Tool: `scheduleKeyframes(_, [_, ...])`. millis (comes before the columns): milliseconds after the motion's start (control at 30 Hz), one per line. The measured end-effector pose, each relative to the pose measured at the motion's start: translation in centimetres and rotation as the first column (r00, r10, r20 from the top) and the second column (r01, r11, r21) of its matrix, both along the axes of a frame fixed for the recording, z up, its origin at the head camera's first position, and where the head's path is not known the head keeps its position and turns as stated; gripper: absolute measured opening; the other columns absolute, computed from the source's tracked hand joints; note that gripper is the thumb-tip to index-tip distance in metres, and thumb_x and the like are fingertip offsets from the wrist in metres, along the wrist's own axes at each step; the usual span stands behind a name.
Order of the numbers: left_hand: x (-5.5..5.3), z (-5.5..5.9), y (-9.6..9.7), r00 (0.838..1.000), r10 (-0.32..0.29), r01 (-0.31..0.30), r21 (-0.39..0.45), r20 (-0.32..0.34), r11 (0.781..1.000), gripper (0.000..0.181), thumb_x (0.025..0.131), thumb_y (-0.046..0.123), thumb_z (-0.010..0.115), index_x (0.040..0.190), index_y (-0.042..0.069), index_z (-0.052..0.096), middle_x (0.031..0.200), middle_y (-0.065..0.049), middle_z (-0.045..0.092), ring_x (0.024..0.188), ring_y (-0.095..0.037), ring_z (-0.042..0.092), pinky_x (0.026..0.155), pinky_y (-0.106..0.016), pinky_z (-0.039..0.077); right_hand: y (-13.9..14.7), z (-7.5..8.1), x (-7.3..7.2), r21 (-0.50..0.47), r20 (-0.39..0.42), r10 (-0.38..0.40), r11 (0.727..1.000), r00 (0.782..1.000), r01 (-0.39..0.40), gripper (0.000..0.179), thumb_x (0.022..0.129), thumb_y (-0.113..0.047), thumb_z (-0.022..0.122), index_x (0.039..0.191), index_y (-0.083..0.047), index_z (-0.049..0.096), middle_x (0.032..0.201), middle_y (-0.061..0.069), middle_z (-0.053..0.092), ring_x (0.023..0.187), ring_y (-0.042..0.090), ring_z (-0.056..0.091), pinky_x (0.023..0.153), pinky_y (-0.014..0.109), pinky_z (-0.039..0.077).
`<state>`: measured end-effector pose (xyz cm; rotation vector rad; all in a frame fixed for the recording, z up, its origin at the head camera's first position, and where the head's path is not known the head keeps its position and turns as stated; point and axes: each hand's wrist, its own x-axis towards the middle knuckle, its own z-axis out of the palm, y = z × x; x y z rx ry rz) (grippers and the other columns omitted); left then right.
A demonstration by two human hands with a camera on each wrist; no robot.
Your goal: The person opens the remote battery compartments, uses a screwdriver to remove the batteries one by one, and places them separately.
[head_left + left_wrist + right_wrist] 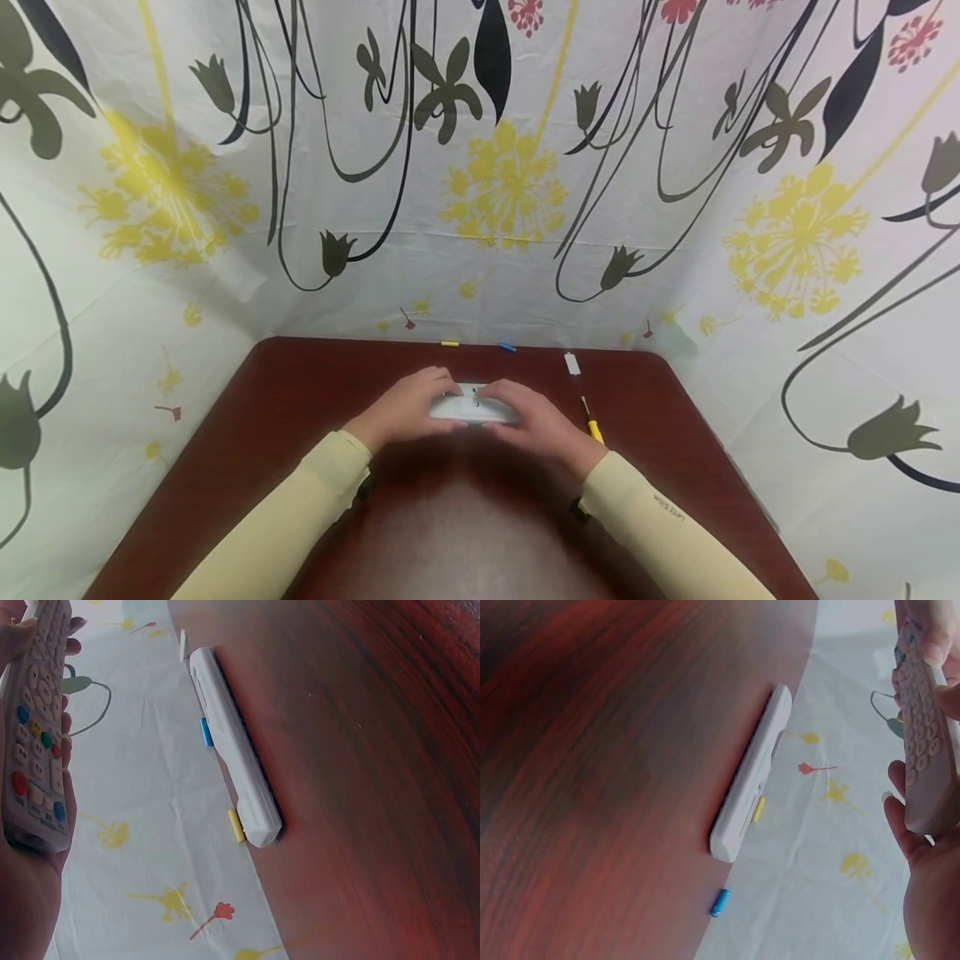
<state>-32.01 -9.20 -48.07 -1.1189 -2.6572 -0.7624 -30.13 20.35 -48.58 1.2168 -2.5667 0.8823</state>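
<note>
Here, I hold the remote (36, 724) over the table (457, 542).
My left hand (408, 408) grips one end, my right hand (536, 417) the other — a white bar (236, 750) lies below, a screwdriver (593, 426) to the right.

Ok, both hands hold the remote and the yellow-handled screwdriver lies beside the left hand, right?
Not quite: the head view shows the yellow-handled screwdriver beside the right hand, not the left hand. Both hands do hold the remote.

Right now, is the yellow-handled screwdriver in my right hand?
No, the head view shows the screwdriver lying on the table, to the right of your right hand.
</note>
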Motion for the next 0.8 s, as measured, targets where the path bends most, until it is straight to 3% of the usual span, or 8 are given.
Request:
scheduleKeyframes(233, [-0.01,0.06,-0.09,1.000,-0.014,0.014,-0.003,-0.018,1.000,0.042,0.090,0.050,0.091,0.120,0.024,0.076,0.112,0.012,0.064,0.100,-0.010,0.058,0.086,-0.032,0.054,-0.07,0.22,0.01,0.059,-0.041,0.021,0.998,0.999,-0.019,0.050,0.101,-0.031,0.084,0.147,-0.027,0.066,0.140,-0.014,0.063,0.118,0.010,0.059,0.099,0.036,0.059])
scheduleKeyframes(433, [0.04,0.13,-0.06,1.000,-0.009,0.009,-0.008,-0.009,1.000,0.043,0.090,0.052,0.091,0.120,0.025,0.076,0.112,0.013,0.064,0.100,-0.009,0.058,0.085,-0.031,0.054,-0.01,0.27,0.00,0.090,-0.031,0.025,0.996,0.999,-0.022,0.052,0.103,-0.033,0.081,0.151,-0.036,0.062,0.144,-0.016,0.061,0.122,0.008,0.057,0.102,0.034,0.058])
scheduleKeyframes(800, [0.01,0.27,-0.17,1.000,-0.015,0.015,-0.008,0.010,1.000,0.044,0.090,0.055,0.090,0.121,0.027,0.076,0.113,0.013,0.064,0.102,-0.009,0.058,0.088,-0.033,0.054,0.18,0.27,-0.09,0.121,-0.049,0.062,0.991,0.997,-0.055,0.055,0.103,-0.029,0.079,0.155,-0.037,0.062,0.144,-0.010,0.059,0.122,0.010,0.057,0.099,0.033,0.057])
